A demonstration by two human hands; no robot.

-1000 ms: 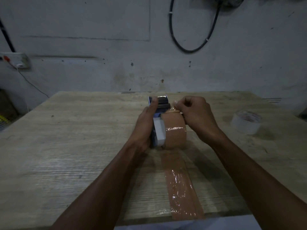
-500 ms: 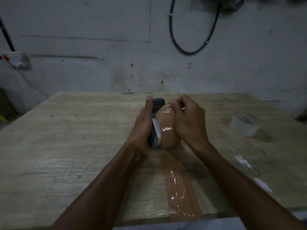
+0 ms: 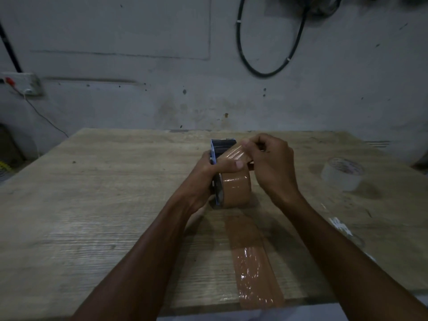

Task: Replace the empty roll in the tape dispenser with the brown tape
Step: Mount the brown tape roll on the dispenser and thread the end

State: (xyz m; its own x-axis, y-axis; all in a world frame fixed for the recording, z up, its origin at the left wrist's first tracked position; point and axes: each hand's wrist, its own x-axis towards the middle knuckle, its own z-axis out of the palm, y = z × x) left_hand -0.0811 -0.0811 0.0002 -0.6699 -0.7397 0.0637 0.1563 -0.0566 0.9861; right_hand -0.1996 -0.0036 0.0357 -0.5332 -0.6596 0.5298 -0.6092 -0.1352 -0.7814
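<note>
A strip of brown tape (image 3: pixel 252 262) is stuck flat on the wooden tabletop (image 3: pixel 92 228), running from the near edge away toward the middle. Just beyond its far end, the tape dispenser (image 3: pixel 217 172) stands on the tabletop with the brown tape roll (image 3: pixel 236 189) seated in it, the roll on the dispenser's right side.

The left hand (image 3: pixel 203 179) wraps around the dispenser from the left, its grip closed on the frame, with the thumb (image 3: pixel 234 164) pressed across the top of the roll. The right hand (image 3: pixel 271 165) is above and to the right of the roll; its fingers are curled tight, pinching the loose end of the tape (image 3: pixel 234 152), which stretches up from the roll toward the dark head of the dispenser at the far end.

Well to the right, a pale tape roll (image 3: pixel 342 173) lies flat on the tabletop. Beyond the far edge is a stained grey wall (image 3: pixel 139 100), with a black cable loop (image 3: pixel 268 54) hanging on it and a socket box (image 3: pixel 23 83) at far left.
</note>
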